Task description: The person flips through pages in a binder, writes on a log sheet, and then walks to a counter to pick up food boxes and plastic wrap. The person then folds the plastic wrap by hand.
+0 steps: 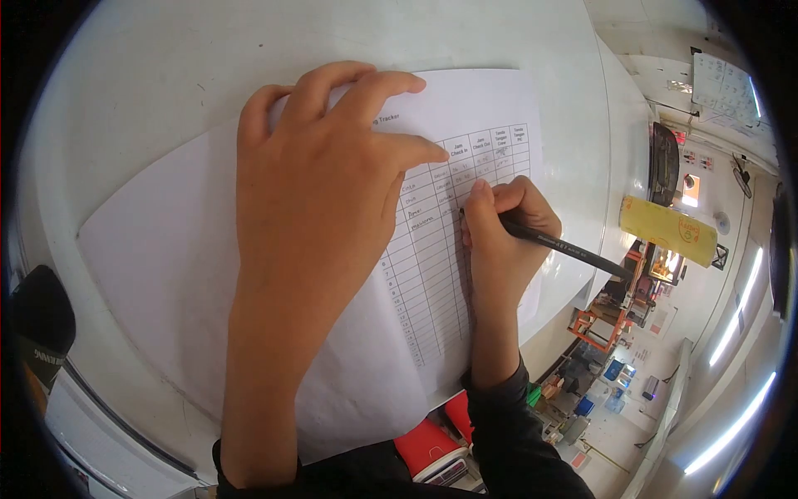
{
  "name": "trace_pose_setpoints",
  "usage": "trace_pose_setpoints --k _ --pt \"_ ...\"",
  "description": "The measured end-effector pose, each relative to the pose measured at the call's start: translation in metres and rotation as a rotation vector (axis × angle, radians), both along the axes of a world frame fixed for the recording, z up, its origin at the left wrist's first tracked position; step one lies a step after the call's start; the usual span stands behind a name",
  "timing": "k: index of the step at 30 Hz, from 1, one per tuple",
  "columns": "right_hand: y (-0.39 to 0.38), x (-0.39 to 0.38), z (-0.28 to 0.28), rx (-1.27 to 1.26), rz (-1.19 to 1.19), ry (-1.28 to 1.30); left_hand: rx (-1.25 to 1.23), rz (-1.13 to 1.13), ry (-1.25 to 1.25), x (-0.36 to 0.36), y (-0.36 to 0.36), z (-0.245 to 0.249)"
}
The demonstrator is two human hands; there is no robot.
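Note:
A printed form [432, 283] with a ruled table lies on the white table, its heading ending in "Tracker" and several upper rows filled in by hand. My left hand [320, 175] rests palm down over the form's left part, fingers spread and slightly bent, hiding part of the heading and rows. In my right hand [503, 241] is a slim black pencil [573, 249], pinched between thumb and fingers. Its point meets a row near the check-in column, below the earlier entries. Another white sheet [158, 224] spreads out under the form to the left.
The white tabletop [465, 33] carries the papers. A yellow cylinder [669, 231] with red marks stands beyond its right edge. Farther back are an orange frame [600, 328], shelves of goods and ceiling lights. A red object [424, 445] sits below the table edge; a dark object [41, 320] is at left.

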State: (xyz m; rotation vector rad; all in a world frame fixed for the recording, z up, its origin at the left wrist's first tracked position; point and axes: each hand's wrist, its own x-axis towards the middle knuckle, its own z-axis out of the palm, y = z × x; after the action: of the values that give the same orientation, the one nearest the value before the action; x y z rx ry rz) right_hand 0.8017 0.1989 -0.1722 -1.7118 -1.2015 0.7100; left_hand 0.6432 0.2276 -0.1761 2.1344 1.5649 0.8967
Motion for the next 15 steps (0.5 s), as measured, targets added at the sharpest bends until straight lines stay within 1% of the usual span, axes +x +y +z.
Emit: trace_pose_setpoints --k 4,9,15 --pt "0.0001 -0.0057 0.0043 -0.022 -0.017 0.007 0.006 -0.002 0.01 -0.0001 0.0 -0.0001" --pt "0.0003 -0.0036 0.0039 -0.034 0.011 -0.112 -0.004 0.001 -0.008 -0.0002 -0.0001 0.0011" --pt "0.0004 -0.0024 0.002 -0.014 -0.024 -0.009 0.0 -0.007 -0.005 0.0005 0.0001 0.0012"
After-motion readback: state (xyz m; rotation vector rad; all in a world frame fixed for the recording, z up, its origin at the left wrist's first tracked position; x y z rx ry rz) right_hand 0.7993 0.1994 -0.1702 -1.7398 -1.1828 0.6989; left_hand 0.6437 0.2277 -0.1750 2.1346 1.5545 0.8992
